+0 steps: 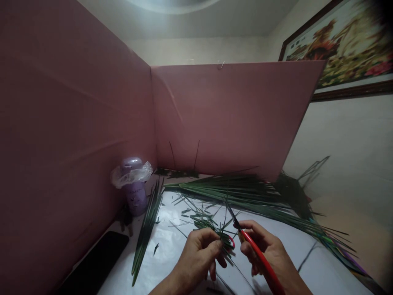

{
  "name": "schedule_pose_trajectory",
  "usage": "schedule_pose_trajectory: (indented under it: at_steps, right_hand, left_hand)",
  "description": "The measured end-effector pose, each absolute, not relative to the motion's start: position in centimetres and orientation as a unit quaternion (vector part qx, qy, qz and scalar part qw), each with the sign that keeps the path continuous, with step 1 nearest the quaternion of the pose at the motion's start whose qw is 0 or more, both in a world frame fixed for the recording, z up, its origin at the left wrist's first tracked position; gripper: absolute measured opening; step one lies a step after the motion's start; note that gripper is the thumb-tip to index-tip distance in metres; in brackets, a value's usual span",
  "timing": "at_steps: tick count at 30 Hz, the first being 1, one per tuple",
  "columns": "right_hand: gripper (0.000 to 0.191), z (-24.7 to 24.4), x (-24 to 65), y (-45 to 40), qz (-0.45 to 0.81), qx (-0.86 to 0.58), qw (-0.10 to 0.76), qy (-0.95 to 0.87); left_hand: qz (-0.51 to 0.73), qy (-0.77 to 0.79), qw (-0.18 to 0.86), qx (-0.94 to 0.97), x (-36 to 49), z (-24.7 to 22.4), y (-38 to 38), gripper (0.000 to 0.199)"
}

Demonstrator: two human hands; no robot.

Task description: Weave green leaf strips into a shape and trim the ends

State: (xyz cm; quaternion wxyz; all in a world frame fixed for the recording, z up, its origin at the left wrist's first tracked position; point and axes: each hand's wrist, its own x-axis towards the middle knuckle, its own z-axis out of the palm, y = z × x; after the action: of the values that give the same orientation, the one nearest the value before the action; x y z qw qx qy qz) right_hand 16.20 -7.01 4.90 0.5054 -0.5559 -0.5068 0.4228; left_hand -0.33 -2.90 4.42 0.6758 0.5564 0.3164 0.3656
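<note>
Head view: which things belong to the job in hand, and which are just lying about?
Apparently part of the job:
red-handled tool in the right hand
short leaf pieces by the left hand
long leaves behind

Apparently incidental:
purple bottle, clear plastic around it
flat black slab

head-worn view — close above white tabletop (pixel 297 235), facing forward, down

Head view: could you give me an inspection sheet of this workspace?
Surface: white table, glossy, strewn with green scraps.
Job's things: red tool; long leaves across the back, more at left.
Clutter: purple bottle with clear plastic around its upper part; flat black object at left.
Hands: left hand, fingers pinched by the scraps, hold unclear; right hand grips the red tool, dark tip up.
Cables: nothing seen.
Surroundings: pink panels at left and back; framed picture at upper right.
</note>
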Motion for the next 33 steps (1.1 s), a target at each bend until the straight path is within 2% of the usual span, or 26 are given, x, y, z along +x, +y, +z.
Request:
schedule_pose_trajectory:
  at_steps: [18,25,31,33]
  right_hand:
    - [0.047,4.9,15.6,-6.9,0.427,-0.536,0.538,-0.491]
    - [0.039,4.6,15.3,-6.8,0.423,-0.506,0.584,-0.474]
    - [0.034,4.4,15.4,-6.6,0.358,-0.54,0.586,-0.487]
    - [0.037,4.3,16.0,-6.3,0.305,-0.577,0.561,-0.51]
  left_hand:
    - [0.357,0.313,0.671,0.57,-0.5,3.6,-2.9,0.021]
    - [0.354,0.318,0.672,0.568,-0.4,3.3,-2.6,0.023]
    - [0.344,0.321,0.68,0.562,-0.4,3.8,-2.7,0.021]
    - [0.343,0.321,0.685,0.558,-0.4,4.0,-2.7,0.021]
